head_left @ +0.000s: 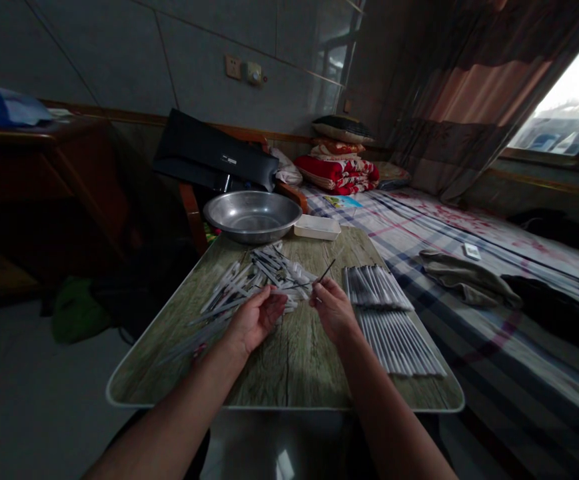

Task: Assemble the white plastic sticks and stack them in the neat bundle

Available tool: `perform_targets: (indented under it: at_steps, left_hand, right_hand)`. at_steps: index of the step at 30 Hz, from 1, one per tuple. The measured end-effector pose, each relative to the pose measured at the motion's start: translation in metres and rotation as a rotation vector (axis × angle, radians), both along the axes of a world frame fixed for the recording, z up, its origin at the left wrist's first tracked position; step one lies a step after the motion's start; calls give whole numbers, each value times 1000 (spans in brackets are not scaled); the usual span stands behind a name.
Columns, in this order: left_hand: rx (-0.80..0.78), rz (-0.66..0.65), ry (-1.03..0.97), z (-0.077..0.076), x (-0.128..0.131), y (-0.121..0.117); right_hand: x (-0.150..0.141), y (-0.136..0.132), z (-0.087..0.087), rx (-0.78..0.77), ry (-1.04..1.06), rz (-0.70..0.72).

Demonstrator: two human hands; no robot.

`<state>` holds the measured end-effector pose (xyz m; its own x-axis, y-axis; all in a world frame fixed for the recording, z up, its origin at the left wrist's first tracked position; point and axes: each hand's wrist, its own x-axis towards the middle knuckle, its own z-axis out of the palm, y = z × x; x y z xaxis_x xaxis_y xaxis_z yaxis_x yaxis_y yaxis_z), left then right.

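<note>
Standing by the bed (369,223), I can see why both hands meet over the middle of the counter (279,383): there they have the loose heap of thin white and dark sticks (229,287) close by and light enough to see fine pieces. The right hand (333,303) has its grip pinched on a thin dark rod (326,271), which slants up and away from the fingertips; holding it so near one end probably leaves the rest free and visible. The left hand (256,317) is half curled at the heap's near edge, and I cannot tell whether its grip has closed on one of the pale sticks or is merely beside them. On the right lie two neat rows of pale sticks, the far row (376,288) and the near row (402,343), laid parallel, I'd guess so they don't mix with the jumble. The metal basin (252,213) and the white tray (318,228) sit at the far end, likely to leave the working space open.
</note>
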<state>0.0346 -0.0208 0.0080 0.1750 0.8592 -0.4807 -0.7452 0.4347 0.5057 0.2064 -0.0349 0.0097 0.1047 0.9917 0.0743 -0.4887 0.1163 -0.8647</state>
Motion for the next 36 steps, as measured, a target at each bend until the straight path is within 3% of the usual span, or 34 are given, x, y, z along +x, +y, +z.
perform_targets:
  at_steps: [18,24,36]
  left_hand:
    - [-25,0,-21,2,7,-1]
    - [-20,-16,-58,1,7,-2]
    - [19,-53,-68,1,0,3]
  right_hand:
    - [-8,1,-7,48,-140,-26]
    - [-6,-4,-2,53,-27,142]
    - [-4,-5,6,-31,24,235]
